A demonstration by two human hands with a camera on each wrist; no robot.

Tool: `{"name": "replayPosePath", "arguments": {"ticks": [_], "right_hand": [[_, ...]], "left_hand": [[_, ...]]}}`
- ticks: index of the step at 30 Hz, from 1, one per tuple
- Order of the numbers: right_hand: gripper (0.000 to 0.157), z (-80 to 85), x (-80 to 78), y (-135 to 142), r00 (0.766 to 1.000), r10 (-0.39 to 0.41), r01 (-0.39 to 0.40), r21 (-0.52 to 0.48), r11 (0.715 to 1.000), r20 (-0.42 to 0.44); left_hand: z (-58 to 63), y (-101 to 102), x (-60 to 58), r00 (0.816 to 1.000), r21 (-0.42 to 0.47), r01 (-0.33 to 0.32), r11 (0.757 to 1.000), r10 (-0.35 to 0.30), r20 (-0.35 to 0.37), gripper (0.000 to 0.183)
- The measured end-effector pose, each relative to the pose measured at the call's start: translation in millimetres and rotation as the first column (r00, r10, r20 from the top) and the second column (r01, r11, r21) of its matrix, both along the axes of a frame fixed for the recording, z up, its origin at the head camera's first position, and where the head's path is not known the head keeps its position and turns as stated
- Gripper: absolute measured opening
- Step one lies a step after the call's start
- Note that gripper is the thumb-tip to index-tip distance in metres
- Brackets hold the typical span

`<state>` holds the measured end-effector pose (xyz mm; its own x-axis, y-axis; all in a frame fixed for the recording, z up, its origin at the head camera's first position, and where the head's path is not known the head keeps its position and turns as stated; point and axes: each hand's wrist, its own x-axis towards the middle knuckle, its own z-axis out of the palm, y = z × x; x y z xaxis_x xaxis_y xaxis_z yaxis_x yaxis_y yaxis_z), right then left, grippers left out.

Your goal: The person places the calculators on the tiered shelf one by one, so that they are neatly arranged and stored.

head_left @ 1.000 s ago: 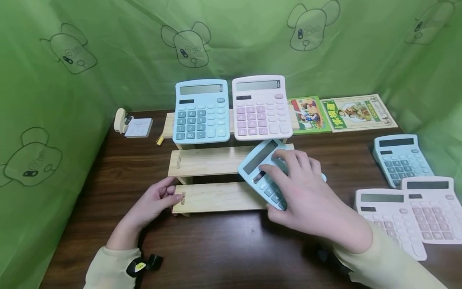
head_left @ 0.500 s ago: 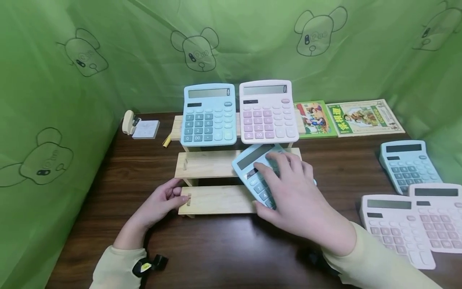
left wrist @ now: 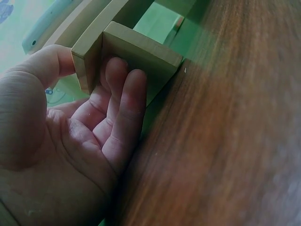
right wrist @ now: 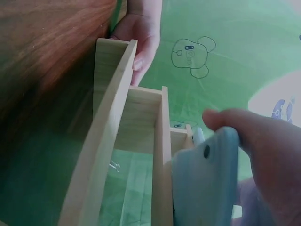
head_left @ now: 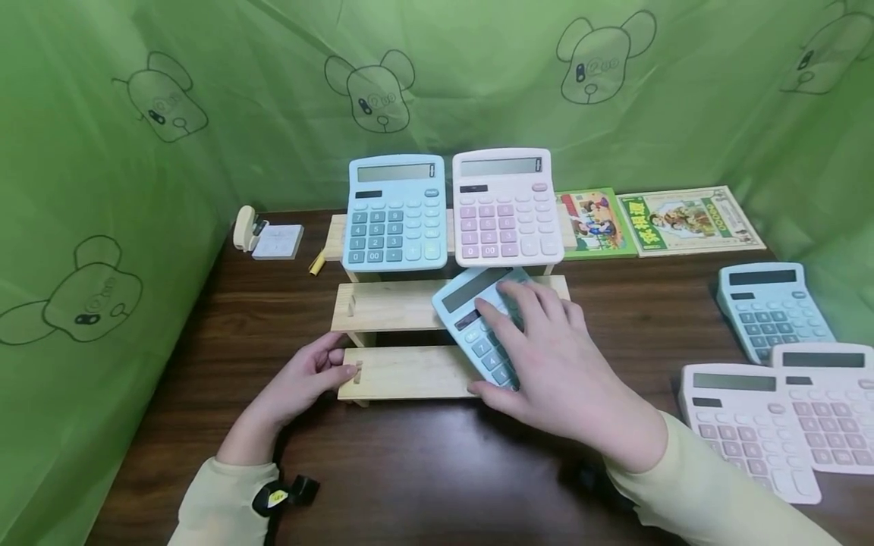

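Observation:
In the head view, my right hand [head_left: 560, 364] grips a light blue calculator [head_left: 471, 318], fingers over its face and thumb at its lower edge. The calculator is turned askew over the middle and bottom steps of a wooden stepped stand [head_left: 410, 371]; its lower right part is hidden under the hand. The right wrist view shows the back of this calculator [right wrist: 202, 183] near the step edges. My left hand [head_left: 300, 387] holds the left end of the bottom step, thumb on the board [left wrist: 89, 52] and fingers curled beside its leg. A blue calculator [head_left: 396, 212] and a pink one [head_left: 507, 205] lean on the top step.
On the right lie another blue calculator [head_left: 774, 311] and two pink ones, the nearer [head_left: 744, 425] overlapped by the other [head_left: 826, 402]. Two booklets [head_left: 690, 220] lie behind the stand. A notepad [head_left: 278, 241], a cream stapler-like object [head_left: 244, 227] and a yellow marker [head_left: 317, 262] sit back left.
The head view has shifted slightly. My right hand has moved the blue calculator a little left over the stand. My left hand has kept its hold on the bottom step.

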<state>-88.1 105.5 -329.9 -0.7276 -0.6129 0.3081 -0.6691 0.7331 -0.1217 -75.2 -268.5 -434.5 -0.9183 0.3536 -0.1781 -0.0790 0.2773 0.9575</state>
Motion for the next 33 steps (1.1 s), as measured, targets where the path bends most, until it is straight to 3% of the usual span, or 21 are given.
{"name": "replayPosePath", "arguments": {"ticks": [8, 17, 28, 33], "right_hand": [[0.105, 1.9, -2.5, 9, 0.994, 0.094, -0.097, 0.064, 0.993, 0.05], [0.071, 4.8, -9.3, 13, 0.979, 0.195, -0.194, -0.011, 0.981, 0.057], [0.048, 1.0, -11.7, 10, 0.983, 0.178, -0.174, -0.077, 0.982, 0.049], [0.043, -1.3, -10.7, 8, 0.974, 0.22, -0.215, -0.094, 0.972, 0.053]], "left_hand": [[6.0, -1, -3.4, 1.0, -0.051, 0.008, 0.999, -0.008, 0.004, 0.072], [3.1, 1, -2.1, 1.0, -0.037, 0.009, 0.999, -0.009, 0.019, 0.071], [0.1, 0, -2.2, 1.0, -0.015, 0.012, 1.0, -0.012, 0.021, 0.069], [1.4, 0, -0.8, 1.0, -0.023, 0.011, 1.0, -0.01, 0.025, 0.068]]}}
